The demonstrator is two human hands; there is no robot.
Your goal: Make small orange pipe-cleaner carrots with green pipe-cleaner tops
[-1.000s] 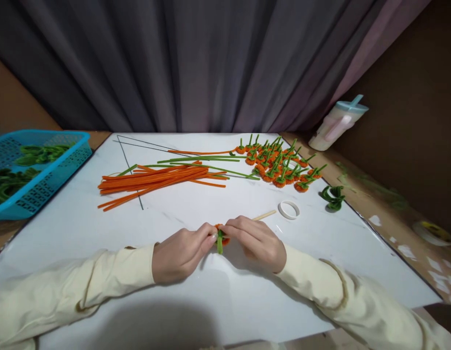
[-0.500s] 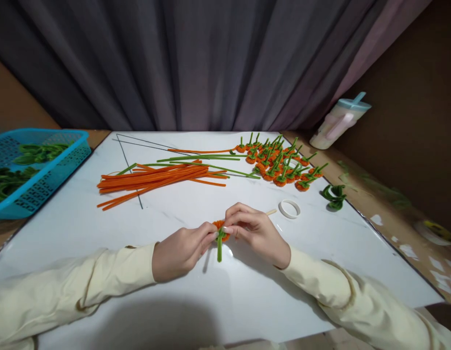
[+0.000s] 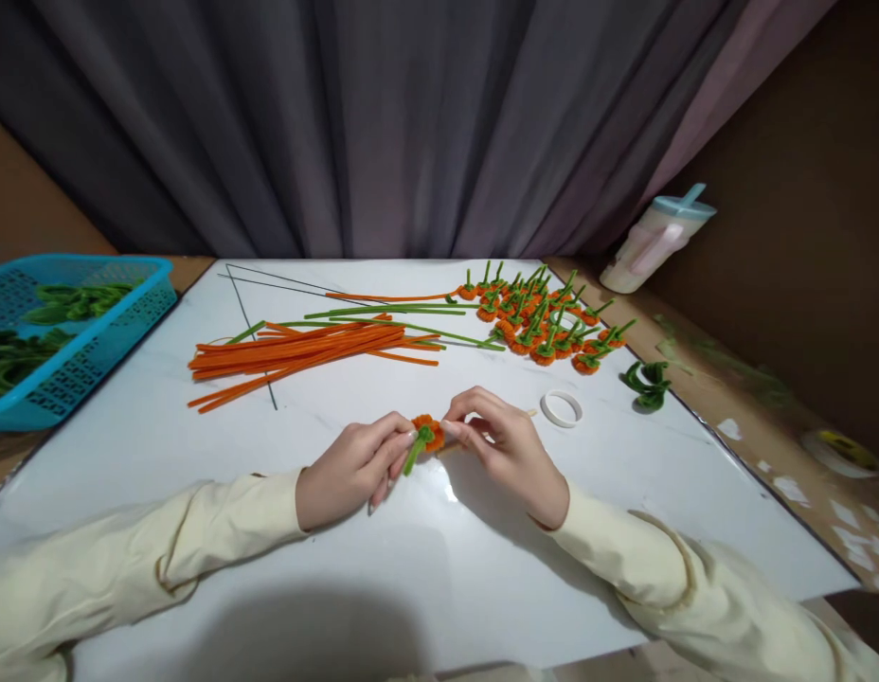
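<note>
At the left edge of the tabletop [image 3: 411, 568] sits a blue basket [image 3: 91, 352] of green pieces. Further in, toward the far edge, lies a bundle of orange pipe cleaners [image 3: 304, 349].

Near the middle of the front half, the left hand [image 3: 350, 469] is curled, thumb and fingertips pinched on the green stem [image 3: 413, 457] of a small orange coil [image 3: 429, 431], which is lifted just off the tabletop. The right hand [image 3: 511, 455] meets it from the other side. Its fingers are half closed and its fingertips grip the coil's edge.

By the look of it, the coil is being shaped or tightened on its stem. Any further turn calls for a firm pinch on the stem, so the coil does not unwind.

Right of the hands lies a white tape ring [image 3: 561, 408], and toward the far right corner a pile of finished orange pieces [image 3: 546, 327].
</note>
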